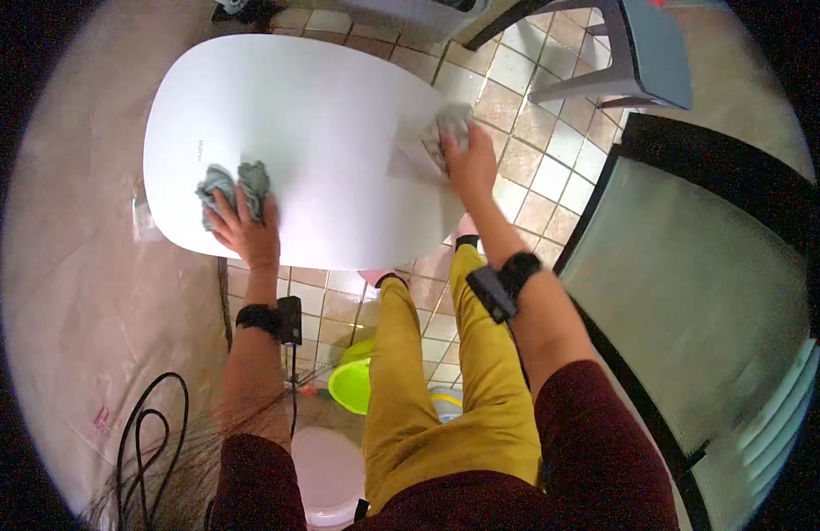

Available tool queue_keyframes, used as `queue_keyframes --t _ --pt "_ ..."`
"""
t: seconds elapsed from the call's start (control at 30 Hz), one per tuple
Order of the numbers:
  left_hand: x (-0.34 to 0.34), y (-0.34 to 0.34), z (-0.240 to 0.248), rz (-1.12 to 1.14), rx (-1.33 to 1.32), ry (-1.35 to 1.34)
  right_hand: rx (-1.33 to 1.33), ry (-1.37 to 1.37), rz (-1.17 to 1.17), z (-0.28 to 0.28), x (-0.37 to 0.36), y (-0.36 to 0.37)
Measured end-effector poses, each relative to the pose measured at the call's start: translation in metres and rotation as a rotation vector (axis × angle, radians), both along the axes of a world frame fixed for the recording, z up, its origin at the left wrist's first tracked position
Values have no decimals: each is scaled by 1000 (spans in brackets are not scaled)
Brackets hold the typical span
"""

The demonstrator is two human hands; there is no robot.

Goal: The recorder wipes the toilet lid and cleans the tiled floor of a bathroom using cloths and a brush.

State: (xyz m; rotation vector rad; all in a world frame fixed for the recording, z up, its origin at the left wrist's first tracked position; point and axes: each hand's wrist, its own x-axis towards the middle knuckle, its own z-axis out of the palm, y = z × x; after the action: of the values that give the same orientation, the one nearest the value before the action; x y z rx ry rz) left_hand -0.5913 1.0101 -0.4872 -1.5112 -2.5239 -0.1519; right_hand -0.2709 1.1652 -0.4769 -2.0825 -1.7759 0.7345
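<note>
A white rounded tabletop (pixel 330 133) lies in front of me. On its near left part a crumpled grey-green cloth (pixel 253 180) bunches up between and ahead of the fingers of my left hand (pixel 246 237), which grips it against the surface. Farther right, my right hand (pixel 474 168) holds a greyish cloth (pixel 452 124) at the table's right edge. That cloth and hand are slightly blurred, and the palm side of the fingers is hidden.
A grey plastic stool (pixel 644 62) stands at the back right. A black-framed glass panel (pixel 684 265) runs along my right side. Near my legs are a bright green basin (pixel 350 385) and a pinkish round stool or tub (pixel 326 473). A black cable (pixel 145 434) loops at lower left.
</note>
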Motion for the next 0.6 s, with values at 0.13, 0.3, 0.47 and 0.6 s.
queue_keyframes --t 0.13,0.3,0.47,0.6 --pt "-4 -3 16 4 -147 -51 -100 115 -292 -10 -8 -80" --pt "-38 -29 49 39 -280 -103 -448 395 -674 -24 -95 -198" --pt "64 15 -3 66 -278 -293 -795 1415 -501 -77 -58 -264" --pt "35 -3 18 188 -364 -354 -1389 1636 -649 22 -121 -209"
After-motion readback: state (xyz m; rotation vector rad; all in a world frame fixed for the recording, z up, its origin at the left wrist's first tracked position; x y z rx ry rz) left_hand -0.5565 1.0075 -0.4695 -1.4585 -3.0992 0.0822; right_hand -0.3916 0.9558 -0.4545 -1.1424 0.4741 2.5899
